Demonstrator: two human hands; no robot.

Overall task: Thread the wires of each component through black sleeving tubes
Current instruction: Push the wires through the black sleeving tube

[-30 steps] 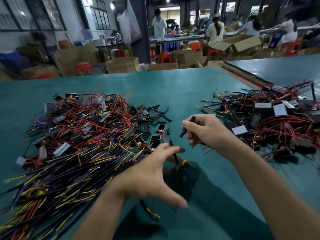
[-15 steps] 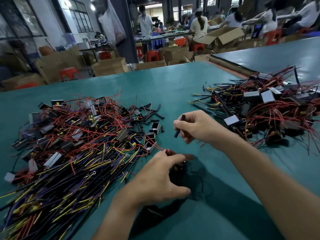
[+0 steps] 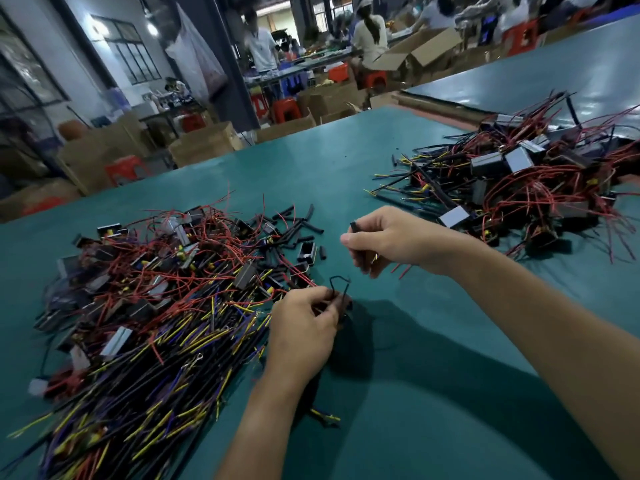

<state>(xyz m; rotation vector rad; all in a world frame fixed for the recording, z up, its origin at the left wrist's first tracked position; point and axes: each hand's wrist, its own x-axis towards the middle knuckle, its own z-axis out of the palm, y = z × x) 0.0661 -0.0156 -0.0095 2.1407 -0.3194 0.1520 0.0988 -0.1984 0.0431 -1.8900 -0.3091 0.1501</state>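
Note:
My left hand (image 3: 303,327) is closed on a small dark component at the near edge of the left pile, and thin black wires (image 3: 338,284) loop up from its fingertips. The component itself is mostly hidden by the fingers. My right hand (image 3: 384,239) hovers a little further back and to the right, pinching a short black sleeving tube (image 3: 354,227) upright between thumb and forefinger. Several loose black sleeving tubes (image 3: 304,226) lie on the table behind the left hand.
A big heap of components with red, yellow and black wires (image 3: 149,306) covers the left of the green table (image 3: 433,393). A second heap (image 3: 519,188) lies at the right. Beyond the table edge are cardboard boxes, red stools and several workers.
My left hand has closed on the component and lifted it slightly, so its black wires now stick up. My right hand keeps the tube and has barely moved. The camera has tilted.

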